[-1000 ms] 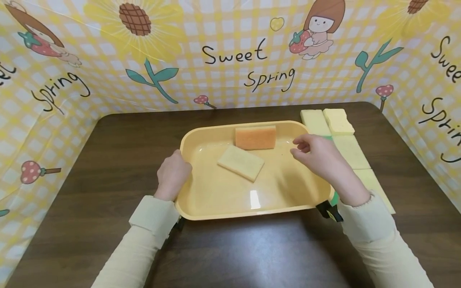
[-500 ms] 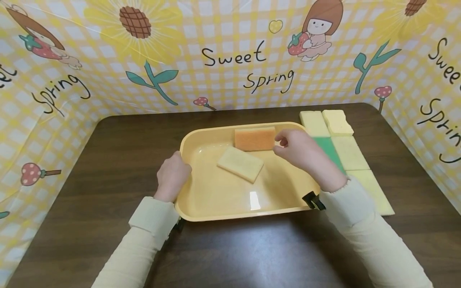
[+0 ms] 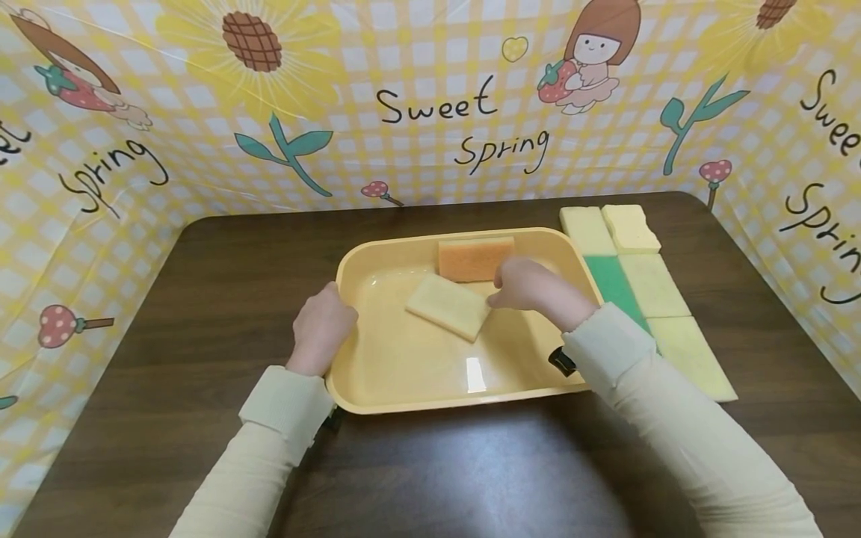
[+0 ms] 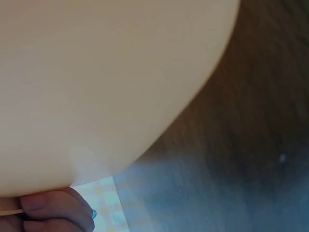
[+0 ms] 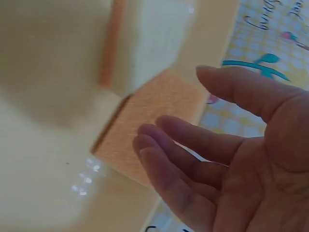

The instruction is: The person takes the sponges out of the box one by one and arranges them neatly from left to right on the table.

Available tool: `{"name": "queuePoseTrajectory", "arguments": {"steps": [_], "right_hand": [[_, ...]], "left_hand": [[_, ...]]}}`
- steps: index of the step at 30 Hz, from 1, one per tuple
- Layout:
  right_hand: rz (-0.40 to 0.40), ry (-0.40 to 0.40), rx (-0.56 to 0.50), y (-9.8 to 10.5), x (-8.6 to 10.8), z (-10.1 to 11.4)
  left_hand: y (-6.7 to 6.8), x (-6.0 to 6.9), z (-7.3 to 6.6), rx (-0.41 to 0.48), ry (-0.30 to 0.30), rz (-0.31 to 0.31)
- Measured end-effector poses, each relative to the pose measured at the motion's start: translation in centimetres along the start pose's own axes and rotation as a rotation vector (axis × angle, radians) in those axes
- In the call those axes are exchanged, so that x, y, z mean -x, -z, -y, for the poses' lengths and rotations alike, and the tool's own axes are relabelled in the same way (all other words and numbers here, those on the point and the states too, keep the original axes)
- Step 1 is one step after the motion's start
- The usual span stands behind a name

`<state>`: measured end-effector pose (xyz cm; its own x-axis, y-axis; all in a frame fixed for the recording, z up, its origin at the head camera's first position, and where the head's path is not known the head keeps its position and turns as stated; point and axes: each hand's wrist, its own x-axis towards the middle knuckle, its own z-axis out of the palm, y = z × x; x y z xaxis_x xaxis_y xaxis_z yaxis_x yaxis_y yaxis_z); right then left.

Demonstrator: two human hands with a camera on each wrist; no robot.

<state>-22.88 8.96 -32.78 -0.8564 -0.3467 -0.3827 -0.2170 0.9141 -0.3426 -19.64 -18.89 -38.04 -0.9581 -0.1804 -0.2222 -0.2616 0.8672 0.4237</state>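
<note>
A yellow rectangular tray (image 3: 403, 373) stands on the table, and my left hand (image 3: 325, 329) grips its left rim. In the left wrist view the left fingers (image 4: 60, 208) curl at the tray's edge. Inside the tray lies a flat, pale, sponge-like slab (image 3: 447, 305). Behind it a second slab (image 3: 474, 260) leans on the far wall with its orange face showing. My right hand (image 3: 531, 288) is over the tray, thumb close to the flat slab's right corner. In the right wrist view the right hand (image 5: 251, 164) holds nothing, its fingers apart from the thumb.
Right of the tray, several pale slabs (image 3: 652, 284) lie side by side, one (image 3: 630, 229) with a wavy edge. A green flat surface (image 3: 613, 288) shows beside them. A patterned yellow cloth (image 3: 430, 45) hangs behind the dark wooden table (image 3: 202, 299).
My right hand has moved left and toward me, from the tray's right side to the flat slab's corner. The left hand, tray and slabs stay in place.
</note>
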Motion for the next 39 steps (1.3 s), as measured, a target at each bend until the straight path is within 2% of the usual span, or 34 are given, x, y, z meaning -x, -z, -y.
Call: {"name": "queuePoseTrajectory", "arguments": {"steps": [9, 14, 20, 25, 39], "right_hand": [[0.016, -0.057, -0.042, -1.6, -2.0, -0.6], [0.026, -0.032, -0.067, -2.3, -2.5, -0.8], [0.018, 0.012, -0.086, -3.0, -2.7, -0.6], [0.007, -0.018, -0.098, -3.3, -2.6, -0.4], [-0.062, -0.021, -0.134, -4.0, -2.4, -0.5]], "left_hand": [[-0.1, 0.0, 0.1, 0.003, -0.003, -0.007], [-0.2, 0.0, 0.1, -0.005, -0.001, -0.008], [-0.1, 0.0, 0.0, -0.005, -0.004, -0.016], [-0.2, -0.1, 0.1, -0.008, 0.0, -0.013], [-0.2, -0.1, 0.1, -0.004, 0.014, 0.002]]}}
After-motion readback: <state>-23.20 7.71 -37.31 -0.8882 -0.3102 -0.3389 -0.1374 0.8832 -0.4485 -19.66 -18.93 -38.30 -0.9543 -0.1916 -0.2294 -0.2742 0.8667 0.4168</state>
